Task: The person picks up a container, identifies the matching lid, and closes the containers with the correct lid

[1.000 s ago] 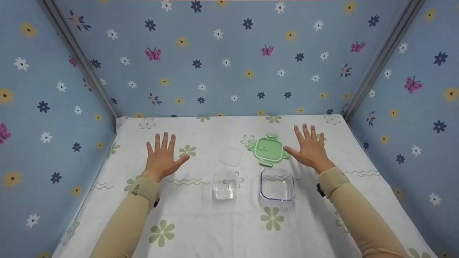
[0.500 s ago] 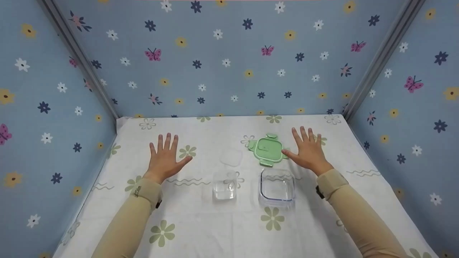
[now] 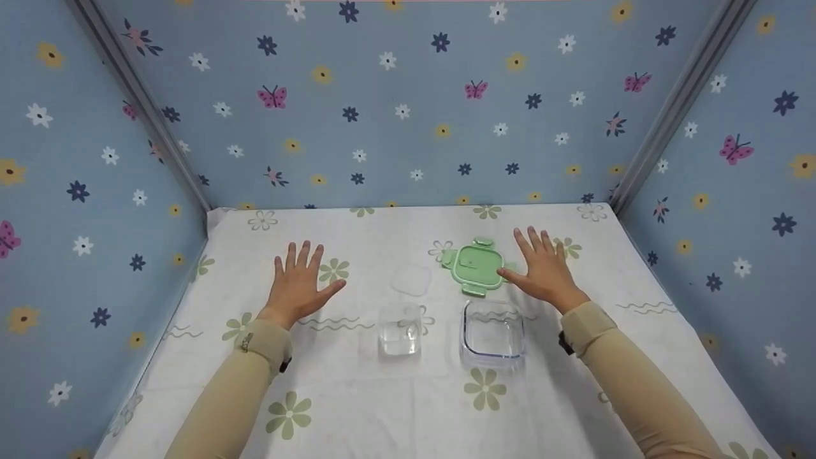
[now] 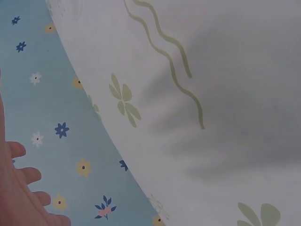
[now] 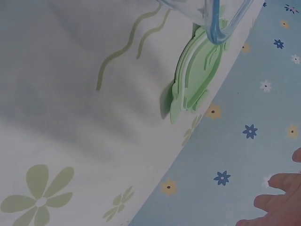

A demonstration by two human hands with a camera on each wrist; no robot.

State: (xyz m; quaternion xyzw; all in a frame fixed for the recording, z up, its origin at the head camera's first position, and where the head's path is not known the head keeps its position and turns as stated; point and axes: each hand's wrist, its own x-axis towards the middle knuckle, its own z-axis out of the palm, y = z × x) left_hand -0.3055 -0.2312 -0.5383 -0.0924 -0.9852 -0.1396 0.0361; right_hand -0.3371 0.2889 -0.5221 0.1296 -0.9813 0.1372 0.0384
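Note:
My left hand (image 3: 298, 288) hovers over the left part of the table, fingers spread and holding nothing. Over on the right, my right hand (image 3: 544, 272) is spread too, its thumb overlapping the edge of a green snap-lock lid (image 3: 481, 266) in the head view. Below that lid stands a clear square food container (image 3: 493, 338). To its left is a smaller clear container (image 3: 400, 336), with a thin clear lid (image 3: 410, 280) lying flat behind it. In the right wrist view, the green lid (image 5: 200, 70) shows side-on beyond the container's blue-tinted rim (image 5: 217, 33).
A white cloth with green flowers (image 3: 357, 421) covers the table (image 3: 210, 357). Blue flowered panels (image 3: 408, 108) enclose it at the back and both sides, with grey posts (image 3: 143, 108) at the corners.
Both hands have drifted inward, the left to the right and slightly nearer, the right to the left with its thumb further over the green lid. The containers and lids have stayed put.

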